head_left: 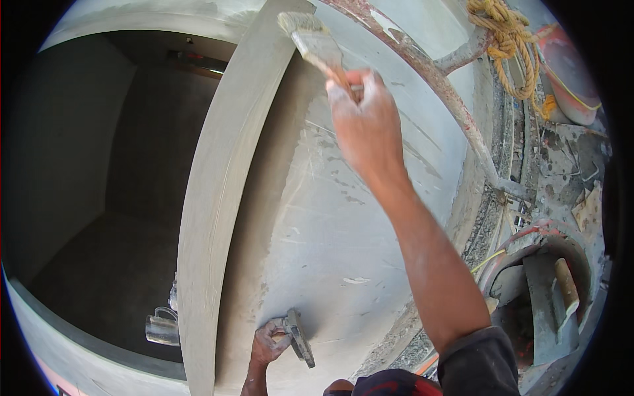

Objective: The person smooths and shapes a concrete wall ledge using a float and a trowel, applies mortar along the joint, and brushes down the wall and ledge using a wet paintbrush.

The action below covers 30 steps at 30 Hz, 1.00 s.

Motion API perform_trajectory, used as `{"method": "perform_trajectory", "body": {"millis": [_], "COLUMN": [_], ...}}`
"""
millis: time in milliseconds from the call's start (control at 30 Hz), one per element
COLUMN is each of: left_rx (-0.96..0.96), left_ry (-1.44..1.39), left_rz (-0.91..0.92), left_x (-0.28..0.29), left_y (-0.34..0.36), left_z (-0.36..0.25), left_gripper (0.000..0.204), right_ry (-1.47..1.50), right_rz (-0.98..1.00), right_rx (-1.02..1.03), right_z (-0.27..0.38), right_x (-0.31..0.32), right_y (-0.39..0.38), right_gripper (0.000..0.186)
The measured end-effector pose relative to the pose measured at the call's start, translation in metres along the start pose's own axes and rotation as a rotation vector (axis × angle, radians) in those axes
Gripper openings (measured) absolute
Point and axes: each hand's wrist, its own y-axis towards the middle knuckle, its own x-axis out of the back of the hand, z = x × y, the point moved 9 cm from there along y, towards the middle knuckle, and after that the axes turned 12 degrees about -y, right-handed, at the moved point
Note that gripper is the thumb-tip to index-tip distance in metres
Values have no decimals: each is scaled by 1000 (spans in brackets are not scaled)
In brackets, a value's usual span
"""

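Observation:
My right hand (367, 122), whitened with plaster, is closed on the wooden handle of a flat paintbrush (320, 49). The pale bristles reach up to the edge of a long grey plastered ledge (221, 178); whether they touch it I cannot tell. Low in the view, my left hand (269, 342) grips a small trowel (300, 338), its grey blade turned edge-on beside the plastered wall (323, 251). That wall has a darker, damp-looking band along the ledge and several dark splashes.
Left of the ledge is a dark recess (99, 152) with a glass mug (162, 328). A rusty pipe (429, 72) crosses the upper right, with yellow rope (502, 33) tied on. A bucket (485, 280) at lower right holds a larger trowel (545, 317); a reddish bucket (569, 72) stands farther off.

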Motion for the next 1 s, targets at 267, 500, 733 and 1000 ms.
{"method": "perform_trajectory", "body": {"millis": [267,500,733,1000], "left_rx": [9,-249,3,17], "left_ry": [5,474,-13,-5], "left_rz": [-3,92,-10,23], "left_x": [-1,2,7,-1], "left_y": [6,-1,-2,2], "left_z": [-4,-16,-6,-1], "left_gripper": [34,34,30,35], "right_ry": [-293,-308,700,1188], "right_rz": [25,708,396,299], "right_rx": [125,377,-653,-615], "right_z": [12,13,-67,-78], "right_x": [-9,-13,-53,-101], "right_y": [-20,-248,-154,-1], "right_gripper": [27,26,23,21]}}
